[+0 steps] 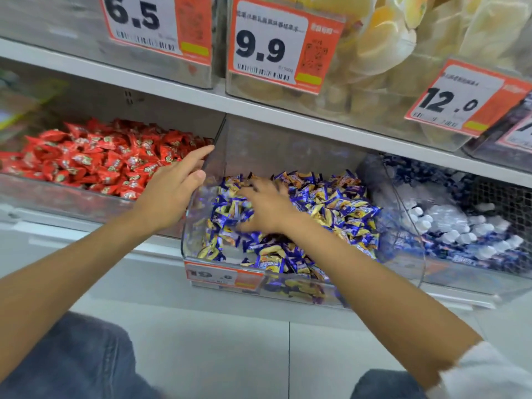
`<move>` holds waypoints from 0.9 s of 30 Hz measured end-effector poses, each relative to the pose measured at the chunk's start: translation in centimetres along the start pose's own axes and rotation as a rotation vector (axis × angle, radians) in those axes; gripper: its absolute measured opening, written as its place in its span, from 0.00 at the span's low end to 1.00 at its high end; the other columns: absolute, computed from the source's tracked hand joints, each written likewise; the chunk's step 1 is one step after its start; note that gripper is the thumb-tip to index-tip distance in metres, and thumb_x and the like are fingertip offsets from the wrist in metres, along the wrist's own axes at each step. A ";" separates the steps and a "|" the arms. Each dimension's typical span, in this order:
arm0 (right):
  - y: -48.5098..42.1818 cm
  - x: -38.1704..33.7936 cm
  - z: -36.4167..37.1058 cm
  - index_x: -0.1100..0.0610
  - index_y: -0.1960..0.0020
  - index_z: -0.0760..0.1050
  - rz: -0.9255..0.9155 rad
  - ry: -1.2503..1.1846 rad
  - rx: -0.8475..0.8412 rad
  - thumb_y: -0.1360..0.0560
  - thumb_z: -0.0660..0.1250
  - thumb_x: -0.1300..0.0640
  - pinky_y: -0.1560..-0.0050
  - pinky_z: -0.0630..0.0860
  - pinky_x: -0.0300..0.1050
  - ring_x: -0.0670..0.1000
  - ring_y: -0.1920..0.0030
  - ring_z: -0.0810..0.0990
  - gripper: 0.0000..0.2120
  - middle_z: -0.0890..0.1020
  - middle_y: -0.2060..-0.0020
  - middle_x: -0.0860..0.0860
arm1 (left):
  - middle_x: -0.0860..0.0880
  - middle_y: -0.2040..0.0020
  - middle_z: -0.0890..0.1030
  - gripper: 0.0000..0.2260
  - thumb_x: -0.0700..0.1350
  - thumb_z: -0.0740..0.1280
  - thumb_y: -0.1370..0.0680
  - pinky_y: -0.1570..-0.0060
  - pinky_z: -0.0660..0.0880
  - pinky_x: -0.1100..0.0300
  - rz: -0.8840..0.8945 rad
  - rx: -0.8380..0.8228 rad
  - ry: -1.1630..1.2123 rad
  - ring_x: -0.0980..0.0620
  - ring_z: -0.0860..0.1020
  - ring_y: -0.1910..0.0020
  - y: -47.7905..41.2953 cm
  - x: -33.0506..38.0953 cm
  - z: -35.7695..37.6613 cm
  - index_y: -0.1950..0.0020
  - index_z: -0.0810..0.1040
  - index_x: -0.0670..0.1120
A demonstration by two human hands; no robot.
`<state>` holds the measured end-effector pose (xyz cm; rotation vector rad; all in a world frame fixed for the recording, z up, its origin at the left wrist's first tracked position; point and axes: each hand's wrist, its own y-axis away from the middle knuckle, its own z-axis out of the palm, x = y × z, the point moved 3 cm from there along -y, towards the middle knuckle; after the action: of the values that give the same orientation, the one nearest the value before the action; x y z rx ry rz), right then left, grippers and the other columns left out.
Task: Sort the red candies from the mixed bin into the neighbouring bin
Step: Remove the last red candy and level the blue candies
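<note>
1. Fingers [201,155] of the left hand [172,191] lie stretched out and loosely apart, palm down. They hold nothing that shows. They reach over the clear divider wall [218,133] towards the right end of the left-hand bin.
2. Red candies [86,159] fill that left-hand bin [57,197] in a heap. The left fingertips are just above the candies nearest the divider.
3. Just to its right stands the mixed bin [190,226], a clear plastic tub heaped with blue-and-yellow wrapped candies [331,203]. An orange price label [221,276] is fixed to its near wall.
4. Right hand [267,208] is down in the middle of that heap. It is smeared by motion, with fingers spread over the wrappers and the thumb out to the near left. Whether it pinches a candy cannot be told.
5. Further right, a third clear bin [417,254] holds blue-and-white wrapped sweets [460,228]. Its curved wall stands close beside the right forearm.
6. A white shelf edge [172,87] runs above the three bins. More clear bins stand on it, with orange-bordered price tags reading 6.5 [135,18], 9.9 [259,47] and 12.0 [449,103]. The bin behind the 9.9 tag holds pale yellow packets [383,41].
7. Nearest the camera are pale floor tiles [230,347], blue jeans [72,361] at the lower left, and a white sleeve [489,370] on the right arm.
</note>
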<state>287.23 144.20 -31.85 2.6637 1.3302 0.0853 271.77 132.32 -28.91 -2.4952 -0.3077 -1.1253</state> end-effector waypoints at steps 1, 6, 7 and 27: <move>-0.4 1.4 -0.9 0.46 0.26 0.60 0.076 -0.018 0.051 0.34 0.70 0.33 0.27 0.51 0.64 0.57 0.25 0.56 0.42 0.62 0.26 0.56 | 0.44 0.33 0.74 0.29 0.55 0.51 0.29 0.36 0.65 0.55 -0.001 0.005 -0.005 0.48 0.70 0.33 0.1 0.2 0.0 0.27 0.63 0.59; 4.7 5.8 -5.4 0.46 0.25 0.60 0.065 -0.204 0.259 0.36 0.69 0.30 0.29 0.60 0.55 0.57 0.28 0.64 0.44 0.68 0.29 0.54 | 0.43 0.34 0.75 0.31 0.57 0.50 0.31 0.37 0.66 0.53 0.024 0.011 -0.034 0.47 0.72 0.34 0.1 0.6 -0.1 0.26 0.63 0.58; 6.7 6.7 -5.8 0.43 0.25 0.59 0.063 -0.187 0.230 0.38 0.67 0.28 0.28 0.57 0.56 0.57 0.27 0.61 0.46 0.66 0.29 0.55 | 0.42 0.35 0.76 0.32 0.57 0.49 0.31 0.37 0.67 0.52 0.033 0.013 -0.044 0.46 0.72 0.35 0.1 0.5 -0.1 0.26 0.63 0.58; 3.3 7.6 -6.4 0.53 0.22 0.52 0.126 -0.349 0.110 0.36 0.75 0.37 0.28 0.61 0.45 0.56 0.26 0.61 0.52 0.60 0.25 0.57 | 0.56 0.36 0.71 0.20 0.61 0.53 0.30 0.39 0.66 0.56 0.088 -0.065 0.048 0.57 0.71 0.40 0.0 0.4 -0.8 0.39 0.62 0.78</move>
<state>293.59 149.08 -25.18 2.6853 1.0856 -0.4287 271.48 131.99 -28.08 -2.5069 -0.1491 -1.1750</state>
